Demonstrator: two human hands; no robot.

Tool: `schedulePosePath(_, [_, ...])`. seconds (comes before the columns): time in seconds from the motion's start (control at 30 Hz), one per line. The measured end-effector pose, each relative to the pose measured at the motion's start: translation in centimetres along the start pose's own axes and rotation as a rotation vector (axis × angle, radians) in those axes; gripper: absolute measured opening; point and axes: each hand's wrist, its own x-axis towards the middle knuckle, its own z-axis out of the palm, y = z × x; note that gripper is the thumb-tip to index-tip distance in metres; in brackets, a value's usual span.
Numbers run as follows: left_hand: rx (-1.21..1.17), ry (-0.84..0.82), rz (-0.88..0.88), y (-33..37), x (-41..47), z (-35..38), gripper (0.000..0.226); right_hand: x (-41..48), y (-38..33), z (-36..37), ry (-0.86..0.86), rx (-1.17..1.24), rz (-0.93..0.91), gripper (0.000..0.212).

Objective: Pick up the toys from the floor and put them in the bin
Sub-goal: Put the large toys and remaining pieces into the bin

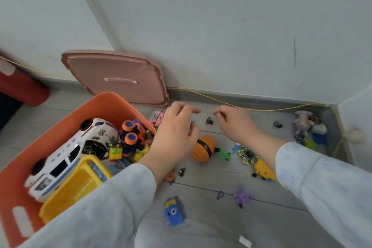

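many toys already sit in the orange bin (96, 104): a white toy car (68, 153), a yellow toy (76, 185) and a heap of smaller pieces. by my reckoning the job is about half done, since plenty lies on the floor: an orange egg-shaped toy (203, 148), a green toy (225, 154), a yellow vehicle (264, 170), a blue toy (173, 212), a purple toy (241, 196), a pink toy (156, 118) beside the bin, and a cluster (308, 127) in the far right corner.

from the head view, my left hand (175, 133) hovers over the floor just right of the bin, fingers loosely curled and holding nothing, with the egg-shaped toy just below it. my right hand (235, 125) has its fingertips (217, 113) drawn toward the thumb; i cannot tell whether they pinch anything. a small black toy (209, 120) lies on the floor between the two hands, just under those fingertips and apart from them.
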Motion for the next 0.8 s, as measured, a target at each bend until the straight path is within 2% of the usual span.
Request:
schedulePosePath(0.13, [-0.017,-0.147,-0.145,-0.3,-1.0,4.5,0.042,-0.9,3.4,2.0,-0.169,-0.111,0.133,0.041])
schedulePosePath(0.23, [0.018,-0.252,-0.386,-1.4,-0.6,6.9,0.052,-2.2,5.6,3.7,-0.279,-0.216,0.262,0.076])
schedulePosePath(0.3, [0.054,-0.242,-0.486,-2.9,0.1,8.2,0.057,-2.9,6.8,4.4,-0.314,-0.218,0.316,0.099])
schedulePosePath(0.37, [0.12,-0.179,-0.54,-4.9,0.7,9.0,0.062,-3.5,7.6,4.7,-0.362,-0.193,0.349,0.104])
schedulePosePath(0.47, [0.212,-0.109,-0.673,-7.4,1.4,10.1,0.075,-3.7,8.2,5.4,-0.412,-0.174,0.326,0.11])
schedulePosePath(0.57, [0.211,-0.141,-0.804,-9.0,2.0,11.6,0.092,-3.2,8.1,6.4,-0.446,-0.212,0.253,0.121])
schedulePosePath(0.8, [0.319,-0.141,-0.786,-12.1,1.2,13.5,0.096,-3.2,8.0,7.3,-0.452,-0.334,0.037,0.127])
